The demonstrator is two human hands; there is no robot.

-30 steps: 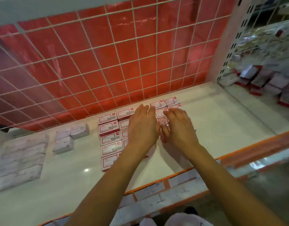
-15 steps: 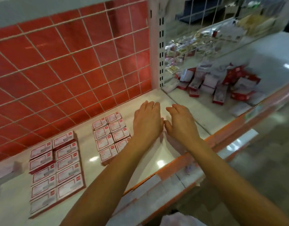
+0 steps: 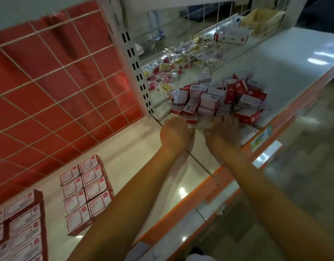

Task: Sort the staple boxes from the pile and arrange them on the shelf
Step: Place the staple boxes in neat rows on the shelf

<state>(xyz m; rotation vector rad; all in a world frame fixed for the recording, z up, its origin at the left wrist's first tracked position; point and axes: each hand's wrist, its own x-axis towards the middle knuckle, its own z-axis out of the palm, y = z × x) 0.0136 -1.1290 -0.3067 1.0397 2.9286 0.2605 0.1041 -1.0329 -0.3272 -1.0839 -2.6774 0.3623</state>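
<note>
The print on the red-white staple boxes (image 3: 209,99) is too blurred to read. The left hand (image 3: 176,134) and the right hand (image 3: 223,135) reach out flat, fingers loosely straight and empty, at the near edge of the pile (image 3: 243,102). Earlier they hovered beside the sorted rows (image 3: 87,187) on the shelf (image 3: 139,153).

Red/white staple boxes (image 3: 217,102), jumbled pile on shelf (image 3: 286,59); sorted rows (image 3: 87,191) left.

Glossy smooth white shelf (image 3: 155,159), cardboard staple boxes (image 3: 87,187), painted metal wire grid (image 3: 55,85), glossy red backing (image 3: 30,59)
</note>
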